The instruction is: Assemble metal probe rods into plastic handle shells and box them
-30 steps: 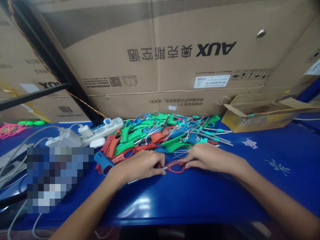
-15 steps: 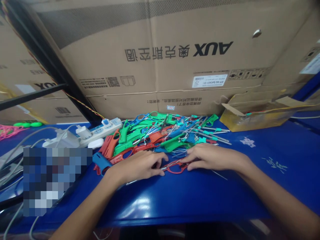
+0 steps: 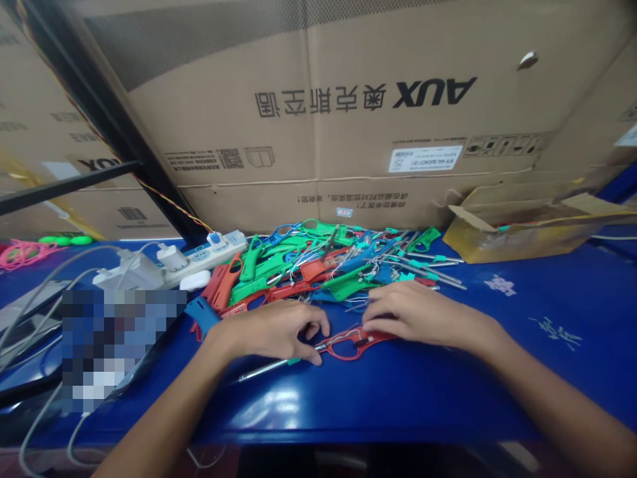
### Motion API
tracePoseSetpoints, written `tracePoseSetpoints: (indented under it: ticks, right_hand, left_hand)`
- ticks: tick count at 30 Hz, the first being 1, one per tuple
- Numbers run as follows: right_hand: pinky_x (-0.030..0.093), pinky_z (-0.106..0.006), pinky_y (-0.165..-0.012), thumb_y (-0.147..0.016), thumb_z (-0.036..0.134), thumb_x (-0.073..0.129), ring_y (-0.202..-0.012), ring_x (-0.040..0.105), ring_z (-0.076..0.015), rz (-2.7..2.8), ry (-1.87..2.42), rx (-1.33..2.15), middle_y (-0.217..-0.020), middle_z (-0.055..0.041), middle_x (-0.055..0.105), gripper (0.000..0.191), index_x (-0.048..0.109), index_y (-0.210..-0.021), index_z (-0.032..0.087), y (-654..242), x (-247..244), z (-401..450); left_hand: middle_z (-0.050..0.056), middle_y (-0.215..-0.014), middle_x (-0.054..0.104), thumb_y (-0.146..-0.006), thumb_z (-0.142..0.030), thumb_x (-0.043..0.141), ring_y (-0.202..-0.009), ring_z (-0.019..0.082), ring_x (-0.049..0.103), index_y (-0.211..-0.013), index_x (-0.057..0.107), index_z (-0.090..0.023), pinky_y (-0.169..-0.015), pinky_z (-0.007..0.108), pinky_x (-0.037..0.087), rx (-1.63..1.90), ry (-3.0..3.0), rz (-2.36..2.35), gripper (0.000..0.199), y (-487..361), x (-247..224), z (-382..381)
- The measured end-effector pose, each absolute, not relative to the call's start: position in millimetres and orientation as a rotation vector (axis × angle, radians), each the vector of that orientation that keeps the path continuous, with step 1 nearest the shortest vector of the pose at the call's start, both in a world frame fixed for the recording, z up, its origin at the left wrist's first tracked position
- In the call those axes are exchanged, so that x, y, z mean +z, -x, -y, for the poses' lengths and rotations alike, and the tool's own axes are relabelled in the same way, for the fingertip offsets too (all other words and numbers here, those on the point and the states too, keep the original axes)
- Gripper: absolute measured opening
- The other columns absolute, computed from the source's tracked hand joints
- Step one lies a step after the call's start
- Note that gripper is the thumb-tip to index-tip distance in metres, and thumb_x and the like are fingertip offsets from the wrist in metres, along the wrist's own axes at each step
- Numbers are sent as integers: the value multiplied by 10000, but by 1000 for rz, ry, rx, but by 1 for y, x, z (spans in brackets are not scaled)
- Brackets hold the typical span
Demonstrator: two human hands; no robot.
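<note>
Between my hands lies a red plastic lighter handle shell (image 3: 343,357) with a finger loop, its inside facing up with a white wire and a small dark part in it. From its left end a thin metal tube (image 3: 266,369) with a teal tab runs toward lower left. My left hand (image 3: 281,332) has thumb and fingers closed around the joint of tube and shell. My right hand (image 3: 405,313) presses its fingertips on the shell's right part; the thumb is hidden. Just behind is a pile of green handle shells (image 3: 343,284), with red and blue ones, metal tubes and wires.
A power strip (image 3: 219,251) with white chargers (image 3: 134,271) stands at left, beside a white earphone case (image 3: 195,281) and a pixelated screen (image 3: 122,345). An open carton (image 3: 517,242) sits at back right. Large cardboard (image 3: 323,133) walls off the back of the blue table (image 3: 378,405).
The red shell and tube have shifted slightly down and left, showing more of both. My right hand has drawn back a little from the loop; the view has turned slightly.
</note>
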State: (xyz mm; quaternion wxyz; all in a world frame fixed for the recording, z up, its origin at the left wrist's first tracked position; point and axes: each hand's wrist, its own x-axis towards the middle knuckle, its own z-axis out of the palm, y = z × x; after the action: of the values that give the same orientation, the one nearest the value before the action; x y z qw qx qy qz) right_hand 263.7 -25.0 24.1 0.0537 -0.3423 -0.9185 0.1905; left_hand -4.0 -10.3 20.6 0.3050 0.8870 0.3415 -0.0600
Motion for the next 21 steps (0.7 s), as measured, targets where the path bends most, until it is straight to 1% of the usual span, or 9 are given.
tracePoseSetpoints:
  ticks: [2,3,5,7,9,14,21]
  right_hand:
    - [354,-274,-658,-965,337,568,-798,616,-152,2793,1073,521,-861,-16,688,214,759,-922,253,-262,18,24]
    - [351,-275,-657,-959,343,578,-801,616,-153,2794,1076,507,-857,-14,686,202,757,-921,257,-261,16,24]
    - [345,-275,-650,-950,345,593,-795,612,-150,2785,1075,483,-851,-11,683,185,751,-909,256,-259,11,23]
    - [336,-270,-634,-940,342,610,-768,602,-142,2777,1082,472,-844,-10,679,174,744,-884,248,-258,9,23]
    - [331,-265,-625,-928,337,627,-753,596,-139,2778,1102,473,-842,-11,675,158,739,-868,244,-256,9,23]
    - [345,-268,-656,-919,327,643,-815,617,-157,2792,1118,495,-852,-11,687,132,732,-869,244,-256,8,23]
    - [324,-256,-637,-926,297,620,-762,574,-138,2797,1111,539,-814,11,651,127,658,-832,220,-253,7,24]
  left_hand:
    - [-29,-864,627,-815,-523,727,-708,125,541,-1014,639,-238,-590,228,337,-119,-2349,-902,358,3,21,10]
    - [-26,-858,632,-845,-543,688,-705,126,545,-1015,643,-235,-594,230,344,-91,-2354,-899,354,2,20,10]
    - [-16,-876,654,-925,-516,600,-734,132,570,-1016,657,-232,-630,235,369,-29,-2383,-872,304,0,18,10]
    - [-5,-919,678,-973,-458,547,-794,142,602,-1013,672,-230,-691,241,395,25,-2423,-815,263,-3,13,10]
    - [-2,-927,691,-976,-435,553,-826,150,622,-994,682,-229,-726,247,408,53,-2462,-765,244,-6,8,11]
    - [-16,-873,700,-956,-390,591,-790,149,637,-952,686,-234,-705,249,415,57,-2529,-770,183,-8,0,13]
    - [-15,-857,698,-952,-331,579,-784,146,633,-949,682,-231,-697,256,421,34,-2543,-775,144,-9,2,14]
